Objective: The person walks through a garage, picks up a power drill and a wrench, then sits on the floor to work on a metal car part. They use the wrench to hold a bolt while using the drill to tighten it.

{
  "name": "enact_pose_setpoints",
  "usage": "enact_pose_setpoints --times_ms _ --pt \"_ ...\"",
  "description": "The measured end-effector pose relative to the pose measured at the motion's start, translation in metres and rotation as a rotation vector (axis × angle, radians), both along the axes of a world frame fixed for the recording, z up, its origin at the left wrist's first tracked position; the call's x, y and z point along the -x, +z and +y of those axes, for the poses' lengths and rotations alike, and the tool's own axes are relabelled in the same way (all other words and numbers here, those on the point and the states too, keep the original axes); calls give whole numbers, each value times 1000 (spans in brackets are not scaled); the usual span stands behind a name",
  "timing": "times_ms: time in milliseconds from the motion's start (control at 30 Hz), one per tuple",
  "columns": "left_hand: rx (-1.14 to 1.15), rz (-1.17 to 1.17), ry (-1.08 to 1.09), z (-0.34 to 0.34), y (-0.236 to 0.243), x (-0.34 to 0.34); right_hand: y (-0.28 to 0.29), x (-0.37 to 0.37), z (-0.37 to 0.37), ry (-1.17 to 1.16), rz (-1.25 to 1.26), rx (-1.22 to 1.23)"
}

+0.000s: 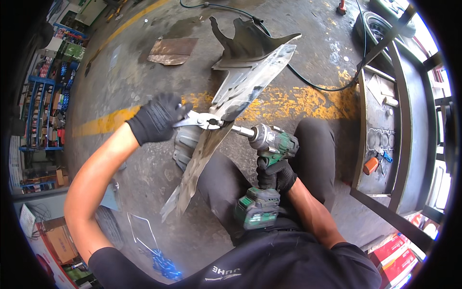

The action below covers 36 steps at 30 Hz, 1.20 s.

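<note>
A long, bent sheet-metal panel point(255, 79) stands tilted between my knees, grey and dirty, with torn, curled pieces at its far end. On its left side my black-gloved left hand point(161, 118) is closed around silver locking pliers point(198, 120), whose jaws meet the panel near its middle. My right hand point(279, 176), also gloved, grips the handle of a green and black cordless impact wrench point(275, 143). From the right, the wrench's socket point(242, 130) points at the panel opposite the pliers. Whatever sits between jaws and socket is too small to make out.
At the right stands a metal frame bench point(406, 144) holding small parts and an orange-handled tool point(370, 166). Beyond it is a wheel point(375, 28). A dark hose point(308, 83) curves across the floor. A brown sheet point(173, 50) and a blue bundle point(165, 265) lie on the floor.
</note>
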<state>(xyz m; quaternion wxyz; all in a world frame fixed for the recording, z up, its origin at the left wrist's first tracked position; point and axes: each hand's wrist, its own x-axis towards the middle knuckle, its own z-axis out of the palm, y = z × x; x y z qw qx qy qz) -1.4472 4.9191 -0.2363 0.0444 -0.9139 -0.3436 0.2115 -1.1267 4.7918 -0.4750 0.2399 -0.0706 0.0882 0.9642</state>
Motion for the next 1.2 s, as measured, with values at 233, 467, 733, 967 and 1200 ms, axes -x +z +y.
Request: enact_pose_setpoints --times_ms 233,467,733,967,1200 --pt "57 -62 33 -6 -18 27 12 1 1 -20 -68 -96" --pt "147 -528 301 -20 -23 19 5 3 8 54 -31 -59" --pt "409 -769 962 -81 -13 -25 6 2 12 12 -72 -53" --pt "342 -592 1090 -106 -7 -22 22 5 17 -50 -198 -20" --pt "574 -412 1165 -87 48 -52 11 1 18 -17 -69 -114"
